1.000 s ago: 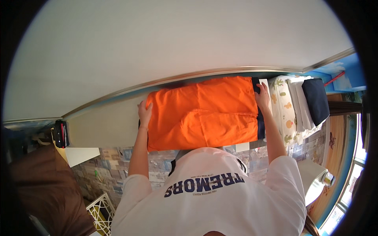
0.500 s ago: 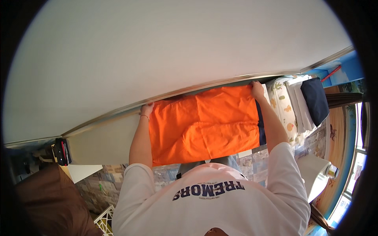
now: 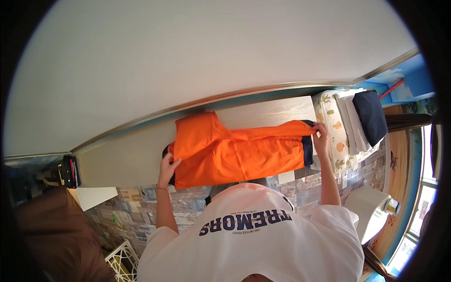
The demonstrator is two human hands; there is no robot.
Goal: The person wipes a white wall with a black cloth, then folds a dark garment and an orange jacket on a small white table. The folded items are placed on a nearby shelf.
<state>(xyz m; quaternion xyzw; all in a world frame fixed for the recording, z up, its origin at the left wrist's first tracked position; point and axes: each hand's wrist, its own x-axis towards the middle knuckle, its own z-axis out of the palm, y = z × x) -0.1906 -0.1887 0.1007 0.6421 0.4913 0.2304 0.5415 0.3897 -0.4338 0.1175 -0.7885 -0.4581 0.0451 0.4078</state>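
An orange garment (image 3: 244, 155) with navy parts at its ends lies over a long pale surface (image 3: 127, 162) in front of me, its near edge close to my body. Part of the far side is turned over toward me, with a squarish flap standing up at the far left. My left hand (image 3: 167, 170) grips the garment's left edge, thumb toward the cloth. At the far right corner, my right hand (image 3: 321, 136) pinches the orange and navy cloth between thumb and fingers. Exactly how much fabric each hand holds is hidden.
A white wall (image 3: 211, 51) rises behind the surface. To the right sit a cactus-print bundle (image 3: 334, 127), pale folded cloth (image 3: 353, 124) and a navy folded piece (image 3: 371, 117). Dark folded items (image 3: 69, 171) stand far left. A brown cover (image 3: 61, 235) fills the lower left.
The far edge of the garment has come toward me, uncovering pale surface behind it. Both hands have moved nearer, and the flap now shows at the left.
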